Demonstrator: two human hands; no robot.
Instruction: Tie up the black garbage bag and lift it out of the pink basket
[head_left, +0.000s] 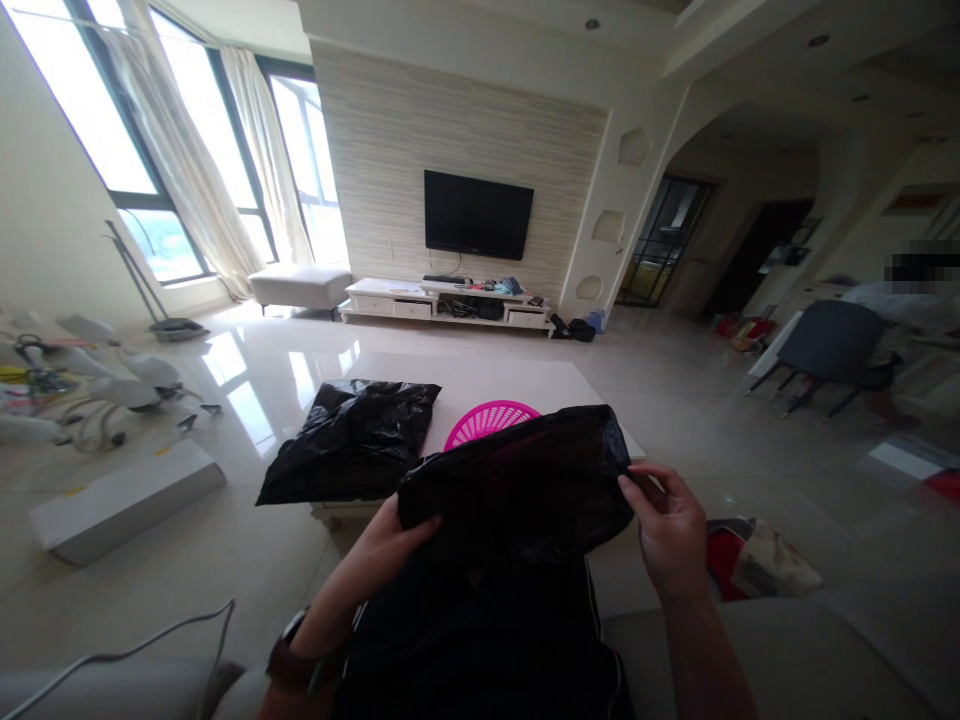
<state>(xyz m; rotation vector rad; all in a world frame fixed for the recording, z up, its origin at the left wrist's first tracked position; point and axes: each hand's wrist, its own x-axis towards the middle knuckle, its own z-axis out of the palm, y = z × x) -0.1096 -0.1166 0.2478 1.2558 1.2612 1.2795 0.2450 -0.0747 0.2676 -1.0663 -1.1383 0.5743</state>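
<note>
Here | left hand (391,540) grasping black bag (517,495) by its left end | right hand (670,520) pinching its right edge

Two black plastic bags (517,490) are counted, along with one perforated pink basket (489,422), one low white table (551,385), one left hand (386,555), one right hand (670,525) and one wristwatch (289,660); in the surroundings, one long white box (131,500), one upholstered grey bench (300,287), one low white television cabinet (375,303), one wall-mounted television (478,215) and three wall niches (607,226) are likewise included
</note>
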